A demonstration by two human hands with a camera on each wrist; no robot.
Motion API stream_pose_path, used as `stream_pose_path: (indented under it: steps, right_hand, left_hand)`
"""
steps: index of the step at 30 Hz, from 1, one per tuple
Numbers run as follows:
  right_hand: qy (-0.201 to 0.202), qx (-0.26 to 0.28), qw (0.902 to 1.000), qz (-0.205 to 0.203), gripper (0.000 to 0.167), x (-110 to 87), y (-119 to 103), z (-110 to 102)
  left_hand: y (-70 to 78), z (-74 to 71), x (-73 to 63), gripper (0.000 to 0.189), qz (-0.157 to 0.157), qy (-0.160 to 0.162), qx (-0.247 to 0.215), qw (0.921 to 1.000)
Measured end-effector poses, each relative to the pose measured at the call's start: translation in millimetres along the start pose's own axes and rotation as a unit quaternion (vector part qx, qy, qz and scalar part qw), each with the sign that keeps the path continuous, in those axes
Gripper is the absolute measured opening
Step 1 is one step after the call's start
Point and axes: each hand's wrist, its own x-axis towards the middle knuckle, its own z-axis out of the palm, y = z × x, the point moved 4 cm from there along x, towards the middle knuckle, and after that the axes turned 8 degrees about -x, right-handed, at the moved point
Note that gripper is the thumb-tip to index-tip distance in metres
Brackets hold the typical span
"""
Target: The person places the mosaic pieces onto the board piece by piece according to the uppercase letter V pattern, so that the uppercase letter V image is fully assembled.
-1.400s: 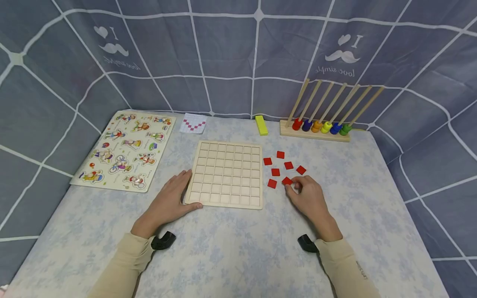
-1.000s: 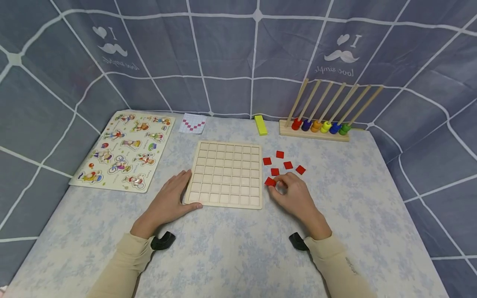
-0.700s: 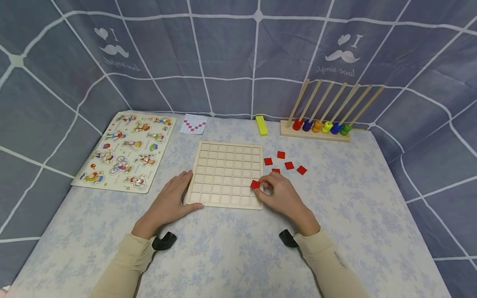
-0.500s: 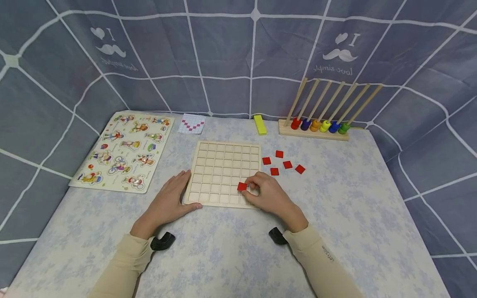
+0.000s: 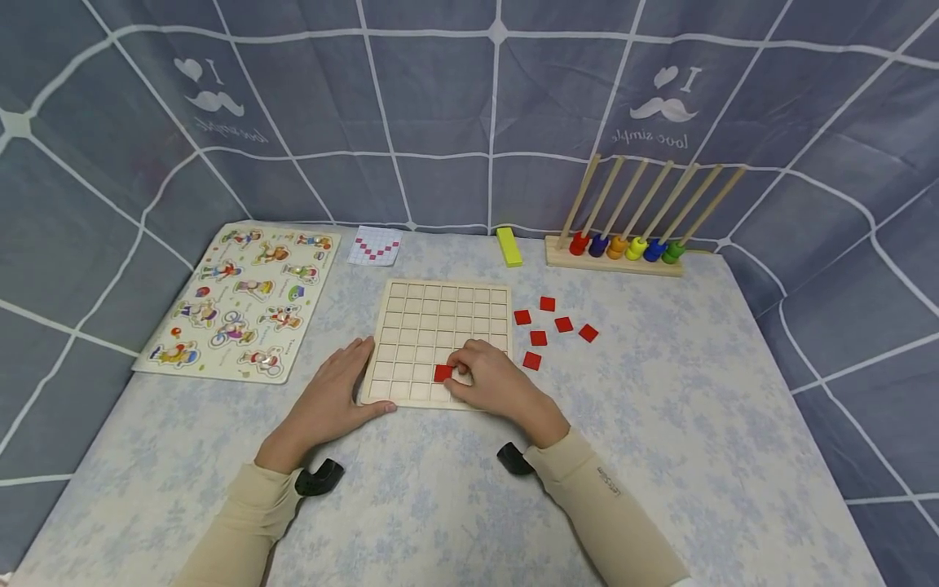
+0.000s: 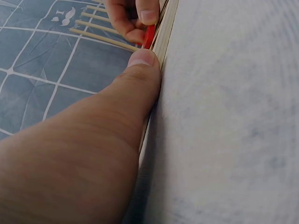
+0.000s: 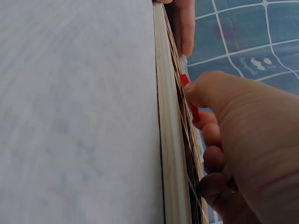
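A pale wooden board (image 5: 431, 316) with a grid of square recesses lies on the table. My right hand (image 5: 495, 383) pinches a small red square tile (image 5: 443, 373) between thumb and fingers over the board's lower middle. In the right wrist view this red tile (image 7: 189, 98) stands on edge, tilted, close above the board's surface; whether it touches a recess I cannot tell. My left hand (image 5: 330, 399) rests against the board's left side, fingers extended along the edge and thumb at the near left corner. Several loose red tiles (image 5: 538, 337) lie flat to the board's right.
A picture puzzle board (image 5: 245, 297) lies at the left. Behind the grid board are a paper card (image 5: 375, 246) with a pink square pattern and a yellow block (image 5: 509, 247). A wooden peg rack (image 5: 612, 262) with coloured beads stands at the back right, before a grey cloth.
My right hand has picked up a red tile from the table at the right and carried it left over the board. My left hand has stayed at the board's left edge.
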Motion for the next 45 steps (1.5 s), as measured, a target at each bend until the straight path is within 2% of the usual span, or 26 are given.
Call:
stream_pose_path:
  steps: [6, 11, 17, 26, 31, 34, 37, 39, 42, 45]
  right_hand:
    - [-0.005, -0.025, 0.9997, 0.000, 0.019, 2.8, -2.3, 1.1]
    - [-0.013, -0.024, 0.9996, 0.006, 0.017, 4.7, -5.7, -2.1]
    - [-0.025, -0.007, 0.9994, 0.022, 0.016, 8.6, -9.9, -6.0]
    - [-0.014, 0.045, 0.9980, 0.041, 0.021, 8.4, -4.9, -3.4]
    - [0.018, 0.079, 0.9941, 0.072, 0.042, -5.1, 17.5, -9.2]
    - [0.059, 0.092, 0.9906, 0.083, 0.052, -19.2, 39.9, -20.1]
    - [0.096, 0.106, 0.9854, 0.092, 0.054, -37.6, 69.2, -29.6]
    - [0.113, 0.117, 0.9800, 0.114, 0.054, -50.8, 88.2, -33.5]
    - [0.119, 0.125, 0.9727, 0.155, 0.054, -66.3, 108.9, -37.0]
    - [0.110, 0.117, 0.9721, 0.171, 0.051, -73.8, 118.6, -36.8]
  left_hand:
    - [0.2, 0.2, 0.5, 0.115, 0.002, 0.002, 0.001, 1.0000]
    - [0.1, 0.3, 0.5, 0.115, -0.001, 0.000, 0.003, 1.0000]
    - [0.4, -1.3, 0.5, 0.116, -0.002, 0.000, 0.002, 1.0000]
    - [0.1, -2.5, -1.0, 0.115, -0.007, 0.002, -0.003, 1.0000]
    - [0.3, -0.6, -0.6, 0.115, -0.007, 0.000, -0.005, 1.0000]
    - [0.8, -0.9, -0.4, 0.115, -0.006, -0.001, -0.004, 1.0000]
    - [1.2, -1.2, 0.2, 0.115, -0.007, -0.003, -0.002, 1.0000]
    - [1.3, -1.0, 0.6, 0.115, -0.008, -0.004, -0.002, 1.0000]
    - [0.8, -0.8, 0.5, 0.115, -0.008, -0.002, -0.003, 1.0000]
    - [0.1, -0.3, -0.2, 0.114, -0.007, -0.002, -0.003, 1.0000]
